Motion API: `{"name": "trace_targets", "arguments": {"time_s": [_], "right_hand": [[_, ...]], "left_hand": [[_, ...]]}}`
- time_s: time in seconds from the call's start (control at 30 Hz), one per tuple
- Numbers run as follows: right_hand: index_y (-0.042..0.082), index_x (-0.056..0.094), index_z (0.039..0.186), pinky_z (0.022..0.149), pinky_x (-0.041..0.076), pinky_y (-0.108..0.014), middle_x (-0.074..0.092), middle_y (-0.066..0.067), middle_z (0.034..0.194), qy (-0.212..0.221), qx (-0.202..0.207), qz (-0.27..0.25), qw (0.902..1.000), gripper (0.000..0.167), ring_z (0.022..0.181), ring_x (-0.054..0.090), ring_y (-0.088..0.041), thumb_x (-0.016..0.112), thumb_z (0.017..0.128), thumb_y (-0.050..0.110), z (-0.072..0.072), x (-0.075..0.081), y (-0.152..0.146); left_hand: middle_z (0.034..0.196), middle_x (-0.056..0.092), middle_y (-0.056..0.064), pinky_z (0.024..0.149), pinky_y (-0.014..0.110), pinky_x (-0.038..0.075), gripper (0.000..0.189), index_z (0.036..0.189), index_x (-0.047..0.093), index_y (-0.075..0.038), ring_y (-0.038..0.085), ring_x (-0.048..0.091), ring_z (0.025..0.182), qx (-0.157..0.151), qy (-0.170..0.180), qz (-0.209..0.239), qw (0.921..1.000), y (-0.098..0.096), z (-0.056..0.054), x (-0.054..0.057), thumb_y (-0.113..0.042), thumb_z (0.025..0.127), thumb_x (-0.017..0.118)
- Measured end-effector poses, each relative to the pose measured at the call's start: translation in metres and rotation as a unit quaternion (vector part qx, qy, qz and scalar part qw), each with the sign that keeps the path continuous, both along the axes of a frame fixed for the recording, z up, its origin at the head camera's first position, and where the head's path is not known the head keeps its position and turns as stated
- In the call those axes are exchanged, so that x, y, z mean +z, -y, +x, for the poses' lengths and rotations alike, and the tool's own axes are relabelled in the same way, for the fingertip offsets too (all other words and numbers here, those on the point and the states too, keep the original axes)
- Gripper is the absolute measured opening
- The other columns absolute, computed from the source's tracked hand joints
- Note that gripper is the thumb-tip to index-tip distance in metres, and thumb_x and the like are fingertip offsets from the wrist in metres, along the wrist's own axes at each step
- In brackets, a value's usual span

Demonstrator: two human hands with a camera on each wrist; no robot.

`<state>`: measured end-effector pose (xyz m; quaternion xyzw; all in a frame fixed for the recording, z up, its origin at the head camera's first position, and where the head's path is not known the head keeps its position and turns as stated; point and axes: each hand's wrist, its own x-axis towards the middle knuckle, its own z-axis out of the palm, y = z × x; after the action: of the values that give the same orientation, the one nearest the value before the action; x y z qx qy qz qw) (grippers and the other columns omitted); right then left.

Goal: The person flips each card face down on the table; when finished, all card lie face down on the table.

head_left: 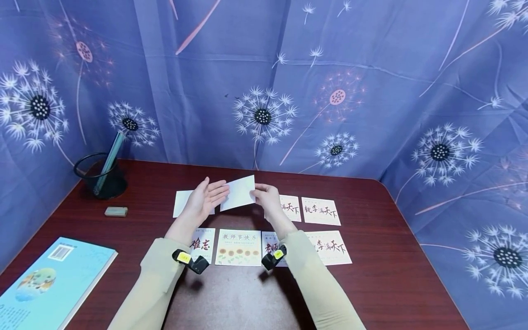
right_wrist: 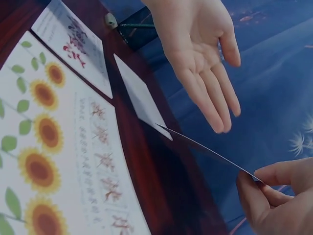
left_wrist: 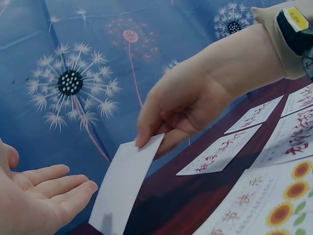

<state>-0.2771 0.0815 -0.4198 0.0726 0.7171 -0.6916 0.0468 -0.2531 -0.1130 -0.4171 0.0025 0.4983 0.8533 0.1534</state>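
Observation:
My right hand [head_left: 269, 200] pinches one end of a white card [head_left: 238, 193] between thumb and fingers, holding it tilted above the table. The card's visible face in the head view is blank. My left hand [head_left: 203, 201] is at the card's other end, palm turned up and fingers straight; in the right wrist view this left hand [right_wrist: 200, 58] is apart from the card, which shows nearly edge-on. Behind my left hand a blank white card [head_left: 180, 204] lies on the table. Nearer me lies a card with sunflowers [head_left: 238, 247], with red-lettered cards on both sides.
Cards with red lettering [head_left: 321, 211] lie in two rows at the right, partly under my right arm. At the left are a black mesh pen cup [head_left: 111, 183] holding a teal stick-like item, an eraser [head_left: 116, 211] and a light blue book [head_left: 53, 279]. A blue dandelion-print curtain [head_left: 206, 91] hangs behind the table.

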Motion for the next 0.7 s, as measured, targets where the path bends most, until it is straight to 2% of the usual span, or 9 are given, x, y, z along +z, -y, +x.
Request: {"name": "trace_targets", "arguments": {"time_s": [0.13, 0.3, 0.5, 0.7], "right_hand": [[-0.013, 0.061, 0.122, 0.081, 0.053, -0.025, 0.066, -0.02, 0.108, 0.003, 0.002, 0.002, 1.0, 0.034, 0.082, 0.061, -0.01, 0.058, 0.089, -0.002, -0.001, -0.009, -0.003], [-0.012, 0.058, 0.126, 0.087, 0.053, -0.029, 0.063, -0.028, 0.121, 0.009, 0.012, 0.007, 0.9999, 0.036, 0.09, 0.062, -0.014, 0.057, 0.091, 0.0, -0.004, -0.019, -0.005], [-0.01, 0.058, 0.127, 0.085, 0.053, -0.027, 0.064, -0.025, 0.12, 0.02, 0.014, 0.015, 0.9996, 0.037, 0.089, 0.063, -0.013, 0.057, 0.092, 0.003, -0.005, -0.028, -0.007], [-0.012, 0.056, 0.128, 0.095, 0.054, -0.035, 0.062, -0.027, 0.122, 0.023, 0.022, 0.032, 0.999, 0.039, 0.1, 0.065, -0.021, 0.057, 0.092, 0.004, -0.006, -0.031, -0.01]], "left_hand": [[0.156, 0.018, 0.032, 0.122, 0.04, 0.019, 0.064, 0.151, 0.016, 0.011, 0.039, 0.022, 0.147, -0.003, 0.006, -0.007, 1.0, 0.005, 0.001, -0.005, -0.037, 0.108, 0.013], [0.157, 0.016, 0.033, 0.122, 0.041, 0.017, 0.064, 0.151, 0.012, 0.011, 0.039, 0.019, 0.148, -0.026, 0.014, -0.02, 0.9994, 0.007, 0.003, -0.013, -0.035, 0.108, 0.012], [0.157, 0.017, 0.033, 0.122, 0.042, 0.017, 0.063, 0.151, 0.014, 0.012, 0.04, 0.02, 0.148, -0.039, 0.026, -0.045, 0.9979, 0.005, 0.005, -0.02, -0.035, 0.108, 0.012], [0.156, 0.017, 0.035, 0.123, 0.043, 0.017, 0.063, 0.15, 0.014, 0.013, 0.041, 0.02, 0.147, -0.042, 0.03, -0.054, 0.9972, 0.004, 0.005, -0.024, -0.033, 0.108, 0.011]]}}
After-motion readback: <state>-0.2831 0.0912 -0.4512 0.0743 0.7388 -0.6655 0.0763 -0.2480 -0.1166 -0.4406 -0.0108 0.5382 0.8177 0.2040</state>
